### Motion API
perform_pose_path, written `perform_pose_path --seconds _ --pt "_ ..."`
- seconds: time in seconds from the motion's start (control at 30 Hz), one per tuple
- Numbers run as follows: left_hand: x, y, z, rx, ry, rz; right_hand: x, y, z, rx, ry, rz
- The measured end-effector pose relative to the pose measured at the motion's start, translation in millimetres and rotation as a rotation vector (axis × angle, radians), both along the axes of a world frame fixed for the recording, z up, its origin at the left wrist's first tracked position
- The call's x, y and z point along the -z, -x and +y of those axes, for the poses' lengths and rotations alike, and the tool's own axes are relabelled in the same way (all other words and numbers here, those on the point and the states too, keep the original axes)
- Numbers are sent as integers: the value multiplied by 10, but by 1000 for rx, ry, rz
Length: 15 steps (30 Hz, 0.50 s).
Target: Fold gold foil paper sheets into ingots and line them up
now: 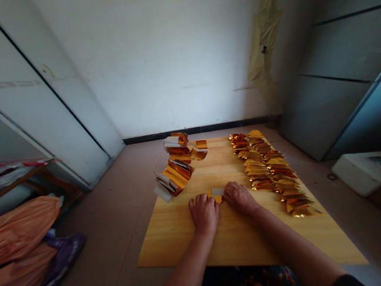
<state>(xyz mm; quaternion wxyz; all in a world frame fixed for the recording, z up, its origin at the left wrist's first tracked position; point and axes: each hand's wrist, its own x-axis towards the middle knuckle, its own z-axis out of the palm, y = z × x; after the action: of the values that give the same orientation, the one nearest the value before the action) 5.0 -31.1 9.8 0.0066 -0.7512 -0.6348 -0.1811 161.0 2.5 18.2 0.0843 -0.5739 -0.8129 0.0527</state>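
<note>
A small sheet of gold foil paper [217, 192] with a grey-white back lies on the wooden board between my hands. Its left end is under the curled fingers of my left hand [205, 212], and its right end is under those of my right hand [238, 197]. Both hands are closed on the sheet and press it near the board, the fingertips partly hidden. Loose curled gold sheets [177, 173] are heaped at the board's far left. Along the right side stand two rows of folded gold paper pieces [256, 167], pointed at their ends.
The wooden board [176, 240] forms a low work surface in front of a white wall [171, 60]. Orange bags [17, 231] and a purple bag lie at the left, below a shelf. A white box [363, 172] stands on the floor at the right, near a grey cabinet [330, 69].
</note>
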Motion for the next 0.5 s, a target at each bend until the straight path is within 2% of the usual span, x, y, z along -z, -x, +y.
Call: perform_pose_path --seconds 0.2,0.37,0.5 --pt "56 43 96 115 -4 -9 12 7 20 6 14 0" --pt "120 70 143 143 -3 -39 14 -20 44 23 50 57" --pt "90 62 96 187 -12 84 17 -26 64 46 63 96"
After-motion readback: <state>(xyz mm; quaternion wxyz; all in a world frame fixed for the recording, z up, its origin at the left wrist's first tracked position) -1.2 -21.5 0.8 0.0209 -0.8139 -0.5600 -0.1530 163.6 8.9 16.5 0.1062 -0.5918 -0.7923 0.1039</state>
